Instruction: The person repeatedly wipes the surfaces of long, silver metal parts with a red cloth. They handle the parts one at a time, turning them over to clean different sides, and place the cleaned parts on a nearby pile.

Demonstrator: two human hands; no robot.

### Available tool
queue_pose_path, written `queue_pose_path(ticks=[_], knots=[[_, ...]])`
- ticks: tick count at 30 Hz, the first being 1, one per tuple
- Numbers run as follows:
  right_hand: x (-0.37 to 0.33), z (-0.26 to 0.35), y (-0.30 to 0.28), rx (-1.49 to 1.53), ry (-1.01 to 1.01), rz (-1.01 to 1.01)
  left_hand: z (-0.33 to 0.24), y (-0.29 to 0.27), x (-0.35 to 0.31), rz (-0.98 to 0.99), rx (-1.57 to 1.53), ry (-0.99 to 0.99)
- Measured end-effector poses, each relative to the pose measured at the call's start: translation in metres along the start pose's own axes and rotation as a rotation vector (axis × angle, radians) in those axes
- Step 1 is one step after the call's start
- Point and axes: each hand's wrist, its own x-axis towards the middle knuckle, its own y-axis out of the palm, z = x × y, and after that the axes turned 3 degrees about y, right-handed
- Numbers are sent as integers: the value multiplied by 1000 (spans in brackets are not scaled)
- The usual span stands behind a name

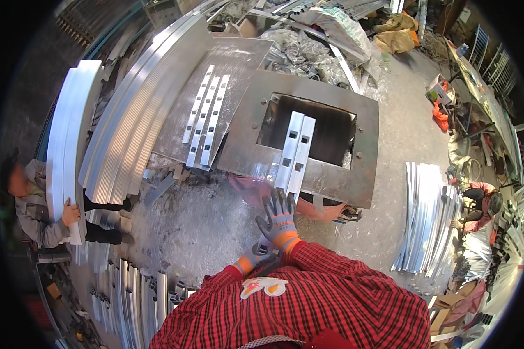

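Observation:
Two silver square metal tubes (291, 152) with square holes cut in them lie side by side over the opening of a steel-topped table (364, 139), their near ends pointing at me. My right hand (278, 221), in a grey and orange glove, rests on the near part of the tubes with its fingers spread. Lower and closer to my body, my left hand (254, 257), gloved alike, is closed around a tube's near end; its fingers are partly hidden. More silver tubes with square holes (201, 121) lie on a metal sheet at the table's left.
Long ribbed aluminium profiles (135, 110) stretch along the left. There a co-worker (38, 203) holds a long pale profile (70, 136). A bundle of profiles (426, 215) lies on the floor at right, near another person (484, 203). Clear plastic wrap (294, 49) is heaped behind the table.

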Motion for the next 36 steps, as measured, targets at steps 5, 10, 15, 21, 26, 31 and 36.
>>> queue_pose_path(ticks=[5, 10, 15, 21, 26, 31, 36], knots=[[67, -35, -30, -84, 8, -69, -83, 6, 48, -109, 217, 29], [198, -86, -73, -3, 121, -178, -207, -2, 147, -110, 316, 267], [219, -66, -74, -117, 316, -54, -195, -30, 189, -237, 305, 211], [101, -50, -29, -84, 316, -122, -88, 5, 105, -171, 234, 175], [10, -9, 3, 67, 183, -261, -16, 6, 20, -116, 140, 33], [7, -14, -2, 437, 157, -389, -36, 6, 9, 113, 80, 182], [72, -67, -12, 966, 229, -581, -106, 2, 40, 233, 210, 397]])
